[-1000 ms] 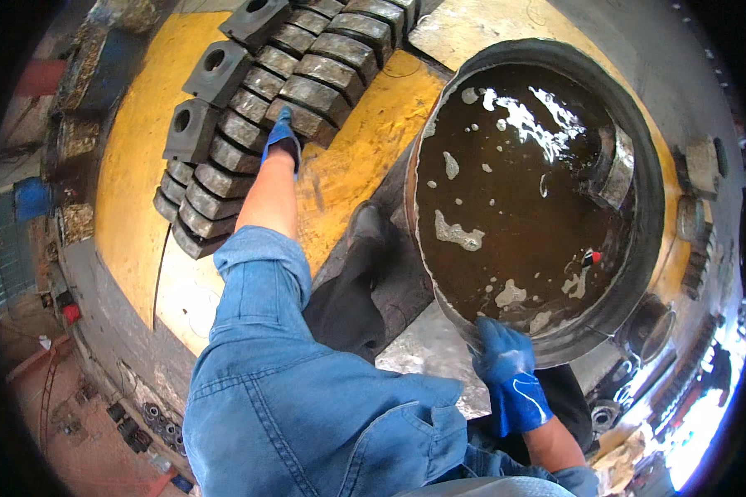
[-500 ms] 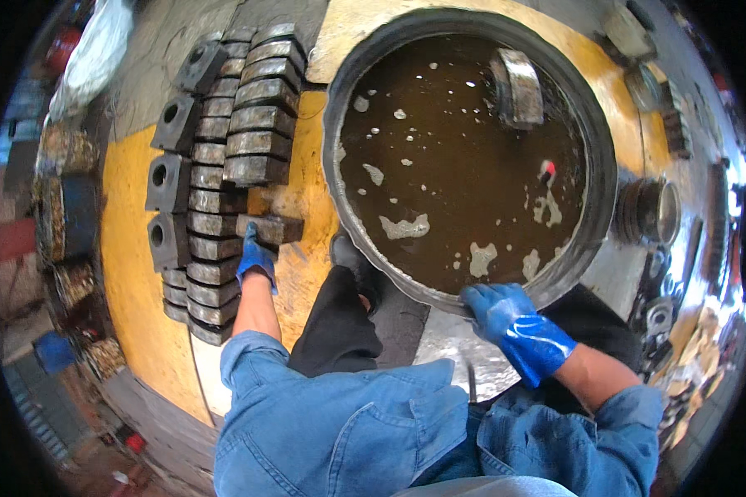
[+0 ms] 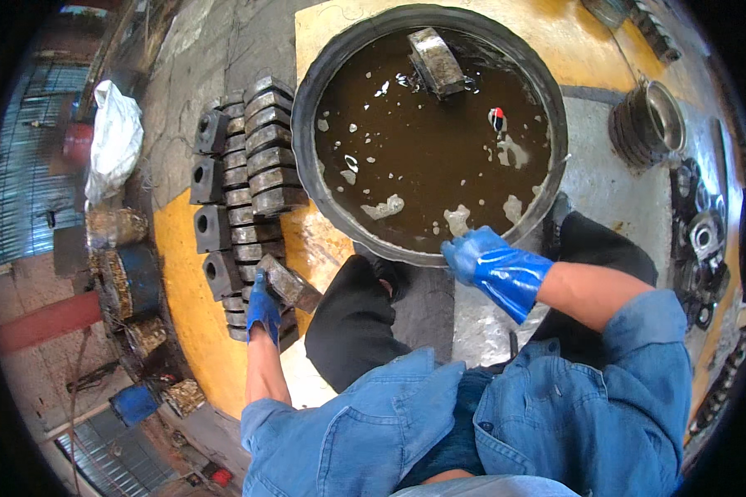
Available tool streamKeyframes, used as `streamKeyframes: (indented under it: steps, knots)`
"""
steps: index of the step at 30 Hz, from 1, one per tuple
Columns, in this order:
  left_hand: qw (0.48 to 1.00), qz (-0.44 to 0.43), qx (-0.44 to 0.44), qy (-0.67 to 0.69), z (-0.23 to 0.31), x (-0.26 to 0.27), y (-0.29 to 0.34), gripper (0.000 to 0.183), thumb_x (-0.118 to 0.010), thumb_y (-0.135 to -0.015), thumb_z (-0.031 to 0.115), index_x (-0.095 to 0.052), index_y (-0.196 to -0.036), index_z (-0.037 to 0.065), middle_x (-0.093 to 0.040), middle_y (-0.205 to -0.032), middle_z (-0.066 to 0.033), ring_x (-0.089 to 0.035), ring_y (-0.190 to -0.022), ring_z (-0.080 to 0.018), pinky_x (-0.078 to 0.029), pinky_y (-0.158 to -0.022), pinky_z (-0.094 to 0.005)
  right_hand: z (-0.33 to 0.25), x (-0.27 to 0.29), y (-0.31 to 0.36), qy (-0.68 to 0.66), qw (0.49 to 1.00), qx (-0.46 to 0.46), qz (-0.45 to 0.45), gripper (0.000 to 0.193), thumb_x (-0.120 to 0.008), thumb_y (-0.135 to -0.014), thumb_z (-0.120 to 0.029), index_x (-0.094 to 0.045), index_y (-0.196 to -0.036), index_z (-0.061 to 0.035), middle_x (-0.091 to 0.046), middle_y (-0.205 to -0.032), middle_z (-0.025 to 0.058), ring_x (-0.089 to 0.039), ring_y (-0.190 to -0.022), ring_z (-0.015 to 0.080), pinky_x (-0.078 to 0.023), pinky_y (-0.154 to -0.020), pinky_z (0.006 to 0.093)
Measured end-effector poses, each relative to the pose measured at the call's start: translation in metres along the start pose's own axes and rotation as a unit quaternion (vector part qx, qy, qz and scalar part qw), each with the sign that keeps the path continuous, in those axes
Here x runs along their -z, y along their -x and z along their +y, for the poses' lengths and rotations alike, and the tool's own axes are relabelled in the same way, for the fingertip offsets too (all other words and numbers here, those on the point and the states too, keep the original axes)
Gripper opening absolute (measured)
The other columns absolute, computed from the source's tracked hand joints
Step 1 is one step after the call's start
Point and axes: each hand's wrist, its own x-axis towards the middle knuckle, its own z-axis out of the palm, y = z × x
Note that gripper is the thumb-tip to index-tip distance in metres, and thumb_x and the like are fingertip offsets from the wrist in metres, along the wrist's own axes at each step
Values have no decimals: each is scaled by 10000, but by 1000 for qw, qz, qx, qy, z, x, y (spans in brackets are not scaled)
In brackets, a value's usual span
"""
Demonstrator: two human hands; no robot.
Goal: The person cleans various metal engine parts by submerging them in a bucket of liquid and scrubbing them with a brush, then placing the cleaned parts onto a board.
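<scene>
My left hand (image 3: 262, 310), in a blue rubber glove, grips one end of a dark metal block (image 3: 290, 284). The block sits tilted beside stacked rows of similar metal blocks (image 3: 257, 234). At the near edge of a large round tub (image 3: 305, 166), my gloved right hand (image 3: 477, 255) is closed over the rim. Murky brown liquid with patches of foam fills the tub. A curved metal block (image 3: 436, 63) pokes out of the liquid at the far side. Closer to the right, a small red-topped object (image 3: 496, 118) floats.
Several blocks with round holes (image 3: 213, 228) line the rows' left side. A stack of metal rings (image 3: 648, 124) stands right of the tub, with dark ring-shaped parts (image 3: 704, 236) nearer me. A white sack (image 3: 114, 141) lies far left. My legs straddle the tub's near side.
My left hand has drawn the block toward me along the rows, and it is now tilted. My right hand stays at the tub rim. The whole view has shifted.
</scene>
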Motion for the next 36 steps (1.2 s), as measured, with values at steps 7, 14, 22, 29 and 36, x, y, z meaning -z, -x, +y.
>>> streamKeyframes:
  steps: [7,14,22,29,36]
  knots:
    - [941,31,-198,-271,125,-131,192,654,-464,-1113,571,-593,-1508,66,-652,-1452,-90,-605,-1301,-234,-451,-1116,-396,7,0,11,-15,997,45,67,185,-685,-863,-132,-741,-996,-15,-771,-949,216,-763,-969,408,-611,-832,538]
    - [898,-4,-342,-278,194,-262,242,655,-493,-1111,534,-611,-1452,-13,-688,-1376,-134,-661,-1204,-252,-495,-1089,-398,9,-10,8,-24,997,14,72,189,-718,-812,-122,-814,-965,-68,-790,-966,214,-777,-937,404,-614,-838,506]
    - [860,-13,-286,-422,177,-438,193,767,-388,-1101,617,-531,-1545,7,-538,-1583,-166,-488,-1442,-282,-314,-1230,-377,15,-30,-2,-43,989,72,121,198,-682,-867,-182,-750,-1010,-63,-781,-892,188,-783,-841,389,-606,-731,533]
    - [816,-75,-316,-477,136,-531,41,759,-259,-1125,592,-516,-1570,33,-558,-1581,-136,-454,-1485,-272,-261,-1258,-368,20,-44,-4,-72,979,80,172,208,-650,-849,-182,-770,-909,-24,-771,-879,232,-772,-826,421,-618,-757,541]
    - [971,-171,-125,-112,97,-559,-50,782,-322,-1098,628,-478,-1601,49,-437,-1681,-116,-390,-1539,-299,-236,-1283,-370,10,-11,-2,-119,993,8,6,241,-658,-909,-200,-815,-1011,-47,-803,-1010,194,-792,-962,344,-605,-829,497]
